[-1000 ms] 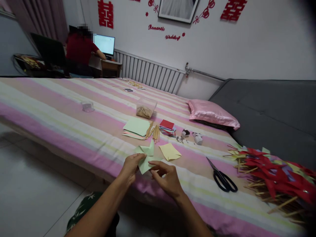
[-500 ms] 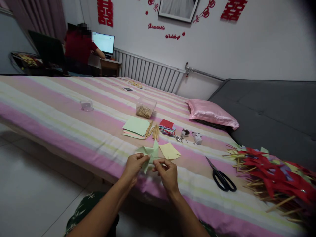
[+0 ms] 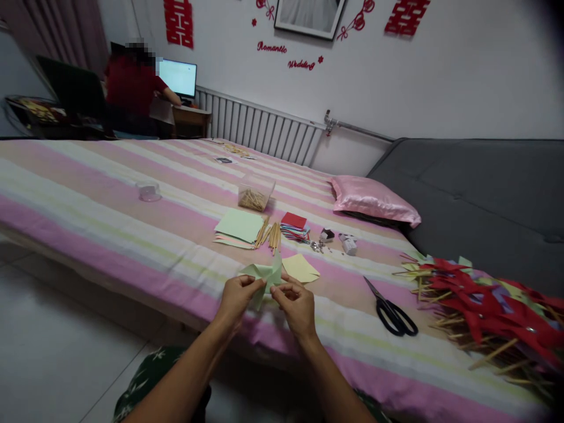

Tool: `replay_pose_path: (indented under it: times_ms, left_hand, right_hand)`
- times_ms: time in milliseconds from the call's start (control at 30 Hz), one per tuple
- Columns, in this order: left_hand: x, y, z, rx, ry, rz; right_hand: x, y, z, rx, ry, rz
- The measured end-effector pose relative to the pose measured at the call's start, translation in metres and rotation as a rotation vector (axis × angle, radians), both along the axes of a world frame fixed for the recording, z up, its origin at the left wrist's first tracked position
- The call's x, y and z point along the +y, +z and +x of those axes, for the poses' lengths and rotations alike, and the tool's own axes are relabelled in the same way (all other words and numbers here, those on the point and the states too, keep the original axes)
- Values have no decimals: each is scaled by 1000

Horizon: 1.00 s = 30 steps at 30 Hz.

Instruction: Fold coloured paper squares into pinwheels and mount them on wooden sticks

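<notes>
Between my hands is a pale green paper pinwheel, its corners folded in toward the middle, held just above the near edge of the bed. My left hand pinches it at the centre from the left. On the other side, my right hand is closed on its right part, thumb and fingertips together. Whether a pin sits under the fingertips is hidden. Just behind the hands lies a yellow paper sheet with cut corners. Farther back are a stack of green paper and some thin wooden sticks.
Black scissors lie to the right, near a heap of finished pinwheels. Beyond the hands are a red-topped paper stack, small metal pins, a clear box of sticks and a pink pillow. A person sits at a desk far left.
The view has shifted slightly, so everything sits a little further left. Both hands keep hold of the green pinwheel, with only small finger movement.
</notes>
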<state>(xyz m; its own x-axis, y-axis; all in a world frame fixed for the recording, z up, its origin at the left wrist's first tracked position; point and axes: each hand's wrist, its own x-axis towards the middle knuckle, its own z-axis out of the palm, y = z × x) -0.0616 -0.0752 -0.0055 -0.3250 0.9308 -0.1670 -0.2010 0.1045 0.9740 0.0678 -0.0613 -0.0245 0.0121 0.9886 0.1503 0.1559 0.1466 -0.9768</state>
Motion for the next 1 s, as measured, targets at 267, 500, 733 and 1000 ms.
replay_pose_path:
  times_ms: [267, 500, 733, 1000]
  left_hand:
    - [1, 0, 1, 50, -8, 15]
    - [1, 2, 4, 57, -32, 19]
    - [2, 0, 4, 69, -46, 30]
    - [5, -7, 2, 110, -23, 22]
  right_hand:
    - [3, 3, 1, 14, -8, -40]
    - [3, 3, 3, 13, -15, -76]
    - [3, 2, 2, -22, -3, -58]
    - [3, 1, 2, -59, -10, -23]
